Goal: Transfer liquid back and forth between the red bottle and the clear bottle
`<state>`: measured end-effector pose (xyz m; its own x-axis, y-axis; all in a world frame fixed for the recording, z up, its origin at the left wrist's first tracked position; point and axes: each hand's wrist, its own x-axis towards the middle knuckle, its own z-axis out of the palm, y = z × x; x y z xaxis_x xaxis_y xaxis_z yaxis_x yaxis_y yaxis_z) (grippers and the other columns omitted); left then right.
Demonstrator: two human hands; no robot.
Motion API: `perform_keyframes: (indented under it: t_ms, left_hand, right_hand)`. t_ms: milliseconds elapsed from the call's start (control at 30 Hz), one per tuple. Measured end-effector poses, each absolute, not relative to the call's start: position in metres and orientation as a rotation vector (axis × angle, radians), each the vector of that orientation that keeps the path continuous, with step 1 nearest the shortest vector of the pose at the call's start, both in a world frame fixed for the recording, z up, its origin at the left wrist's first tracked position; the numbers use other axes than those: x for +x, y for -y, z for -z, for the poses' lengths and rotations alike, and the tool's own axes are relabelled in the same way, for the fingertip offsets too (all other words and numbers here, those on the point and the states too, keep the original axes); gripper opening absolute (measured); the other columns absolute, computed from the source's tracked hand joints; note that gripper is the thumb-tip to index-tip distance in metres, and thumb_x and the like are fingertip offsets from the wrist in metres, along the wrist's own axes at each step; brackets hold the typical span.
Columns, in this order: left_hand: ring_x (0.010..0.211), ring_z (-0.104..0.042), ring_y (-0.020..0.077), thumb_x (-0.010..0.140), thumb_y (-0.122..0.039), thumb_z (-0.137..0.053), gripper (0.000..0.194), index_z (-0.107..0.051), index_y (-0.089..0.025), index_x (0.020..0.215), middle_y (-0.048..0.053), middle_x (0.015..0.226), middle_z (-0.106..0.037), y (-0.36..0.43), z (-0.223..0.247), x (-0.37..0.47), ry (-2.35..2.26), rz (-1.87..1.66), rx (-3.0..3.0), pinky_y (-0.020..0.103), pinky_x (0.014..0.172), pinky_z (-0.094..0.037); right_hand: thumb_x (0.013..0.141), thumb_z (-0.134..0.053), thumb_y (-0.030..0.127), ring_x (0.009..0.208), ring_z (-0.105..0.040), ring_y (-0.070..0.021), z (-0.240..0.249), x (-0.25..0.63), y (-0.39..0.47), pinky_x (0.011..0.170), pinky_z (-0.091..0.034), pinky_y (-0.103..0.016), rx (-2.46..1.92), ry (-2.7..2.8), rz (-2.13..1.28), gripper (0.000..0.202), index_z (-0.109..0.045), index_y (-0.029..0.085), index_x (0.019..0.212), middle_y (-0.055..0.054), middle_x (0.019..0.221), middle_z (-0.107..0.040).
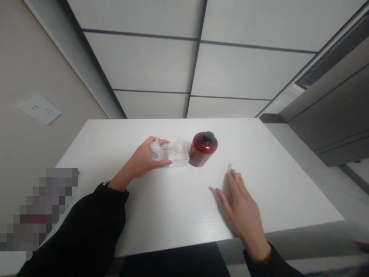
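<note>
Two clear, square-bodied bottles with rounded whitish tops stand side by side on the white table (173,215). My left hand (144,157) is wrapped round the left clear bottle (159,154), thumb along its near side and fingers behind. The right clear bottle (179,154) sits against it, close to the left thumb tip. Just right of the pair is a dark red bottle (201,153) with a black cap. My right hand (240,204) is stretched out low over the table, thumb apart. Its fingertips touch a small white piece (231,167), mostly hidden, whose kind I cannot make out.
White panels with dark seams (144,61) rise behind the table. A wall socket (40,110) is on the left wall. Grey cabinet fronts (331,104) stand to the right. A blurred-out patch (43,211) covers something at the lower left.
</note>
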<state>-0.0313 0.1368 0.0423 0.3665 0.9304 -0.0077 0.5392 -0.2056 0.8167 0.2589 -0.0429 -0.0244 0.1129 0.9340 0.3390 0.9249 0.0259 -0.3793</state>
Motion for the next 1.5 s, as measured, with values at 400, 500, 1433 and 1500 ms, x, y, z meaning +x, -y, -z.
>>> perform_keyframes:
  t_ms: [400,500,1433,1500]
  left_hand:
    - [0.119,-0.066,0.0350,0.075,-0.054,-0.082,0.068,-0.068,-0.019,0.131,0.009,0.128,-0.067,-0.139,-0.047,-0.029,-1.321,-0.608,1.937,0.048,0.111,-0.050]
    - [0.121,-0.064,0.0351,0.078,-0.054,-0.080,0.067,-0.066,-0.020,0.134,0.009,0.133,-0.066,-0.138,-0.047,-0.029,-1.341,-0.575,1.951,0.044,0.111,-0.048]
    - [0.115,-0.069,0.0366,0.070,-0.056,-0.079,0.064,-0.070,-0.020,0.123,0.009,0.119,-0.070,-0.146,-0.046,-0.029,-1.362,-0.606,2.027,0.050,0.105,-0.055]
    - [0.115,-0.069,0.0370,0.071,-0.056,-0.078,0.063,-0.071,-0.022,0.123,0.009,0.119,-0.070,-0.146,-0.045,-0.030,-1.350,-0.617,2.024,0.050,0.103,-0.056]
  right_hand:
    - [0.111,-0.046,0.059,0.148,-0.053,-0.0312,0.041,0.170,0.118,0.111,-0.059,-0.042,-1.368,2.247,-0.185,0.079,-0.031,0.008,0.169,-0.013,0.164,-0.048]
    - [0.113,-0.042,0.054,0.153,-0.045,-0.0357,0.026,0.267,0.111,0.112,-0.057,-0.056,-1.816,2.175,-0.024,0.077,-0.015,0.015,0.174,-0.017,0.170,-0.038]
    - [0.100,-0.061,0.073,0.163,-0.024,-0.0400,0.042,0.220,0.054,0.123,-0.043,-0.064,-1.761,2.170,-0.259,0.108,-0.012,0.011,0.173,-0.018,0.177,-0.017]
    - [0.104,-0.047,0.075,0.163,-0.024,-0.0409,0.044,0.284,0.031,0.125,-0.036,-0.069,-1.978,2.068,-0.111,0.099,-0.017,0.010,0.172,-0.021,0.176,-0.020]
